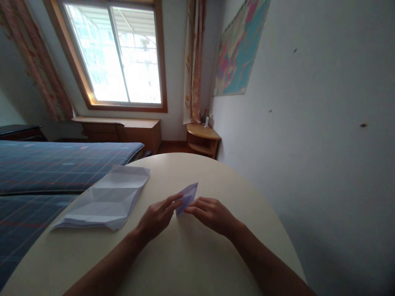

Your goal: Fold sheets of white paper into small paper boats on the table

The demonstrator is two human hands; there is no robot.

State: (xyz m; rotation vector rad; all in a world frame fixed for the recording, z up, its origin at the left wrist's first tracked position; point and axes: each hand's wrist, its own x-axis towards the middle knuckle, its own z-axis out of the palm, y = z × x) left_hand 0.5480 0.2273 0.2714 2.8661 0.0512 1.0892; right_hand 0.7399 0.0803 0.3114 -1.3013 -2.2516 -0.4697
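A small folded piece of purple paper (189, 191) is between my two hands, near the middle of the round table. My left hand (160, 213) holds its left side, with the fingers lying over the paper. From the right, my right hand (211, 211) pinches the paper's lower right edge between thumb and fingers. One pointed corner sticks up at the upper right, and another points down just above the tabletop. The fingers cover part of the folds.
Creased white sheets (105, 197) lie stacked on the left of the cream round table (247, 255). A bed with a plaid mattress (61, 168) adjoins the table's left edge. The white wall (324, 164) runs along the right. A corner shelf (203, 132) stands beyond the table.
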